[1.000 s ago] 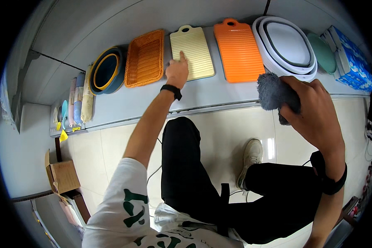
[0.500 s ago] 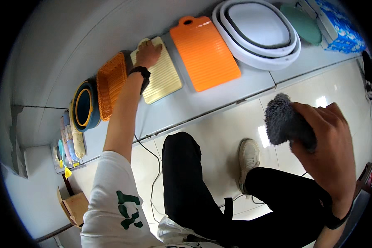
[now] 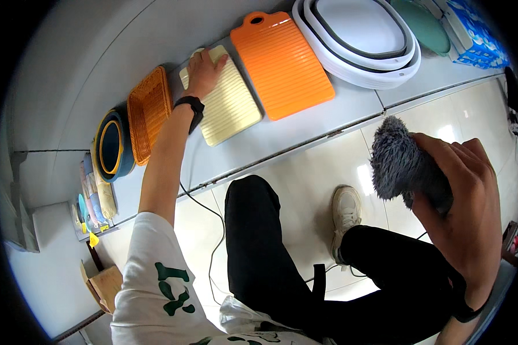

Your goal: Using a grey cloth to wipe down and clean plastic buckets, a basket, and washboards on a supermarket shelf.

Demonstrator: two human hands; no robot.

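Now your left hand (image 3: pixel 204 72) lies flat on the cream board (image 3: pixel 227 100), long axis toward eleven o'clock; your right hand (image 3: pixel 460 195) clutches the grey duster (image 3: pixel 400 167).

This looks like a housewares shop or stockroom: a low grey ledge (image 3: pixel 305 144) along the wall displays goods side by side, namely an orange ribbed board (image 3: pixel 282 60), a cream ribbed board (image 3: pixel 230 103), an orange woven tray (image 3: pixel 148 112), stacked white basins (image 3: pixel 357 49), over a glossy tiled floor (image 3: pixel 305 190)
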